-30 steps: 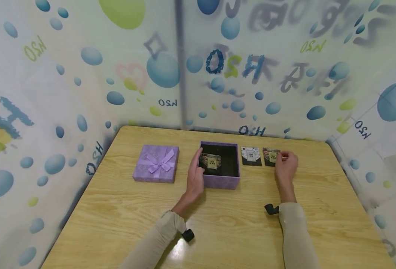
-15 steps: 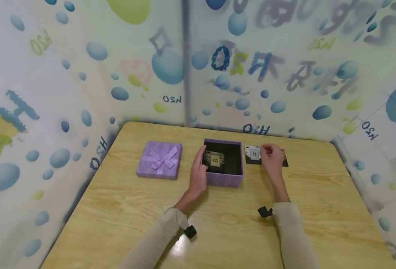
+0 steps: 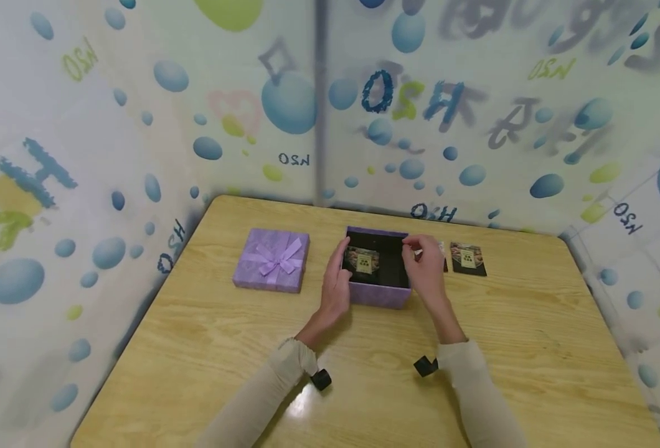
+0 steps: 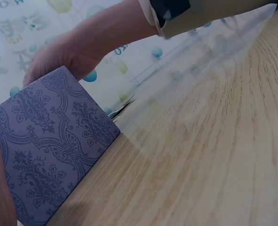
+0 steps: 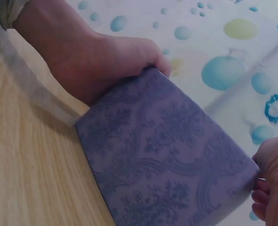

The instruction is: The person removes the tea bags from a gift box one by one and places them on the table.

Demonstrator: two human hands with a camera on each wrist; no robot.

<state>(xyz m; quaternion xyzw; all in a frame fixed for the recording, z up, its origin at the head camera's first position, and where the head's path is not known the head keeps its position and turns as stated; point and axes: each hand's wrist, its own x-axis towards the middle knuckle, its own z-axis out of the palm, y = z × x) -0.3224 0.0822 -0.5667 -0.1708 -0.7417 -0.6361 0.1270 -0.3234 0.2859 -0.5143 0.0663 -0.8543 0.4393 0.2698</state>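
Note:
A purple patterned gift box (image 3: pixel 379 296) stands uncovered on the table, its inside black. My left hand (image 3: pixel 337 287) holds its left side, thumb bent over the rim and fingers along the wall. Inside, on the left, lies a flat square printed packet (image 3: pixel 362 261), dark with a gold label. My right hand (image 3: pixel 426 266) is at the box's right rim, thumb and forefinger near each other, nothing seen between them. In the right wrist view its fingers (image 5: pixel 260 197) are loosely bent beside the box corner. A similar dark packet (image 3: pixel 468 258) lies to the right; a white-and-dark one is mostly hidden behind the right hand.
The purple lid (image 3: pixel 271 260) with its ribbon bow lies left of the box. Bubble-printed wall sheets (image 3: pixel 319 124) rise behind the wooden table (image 3: pixel 375 373) and at both sides.
My right hand has left the dark packet at the right and moved left, past the white-and-dark packet, to the box's right rim. The left hand keeps holding the box. The view has shifted slightly.

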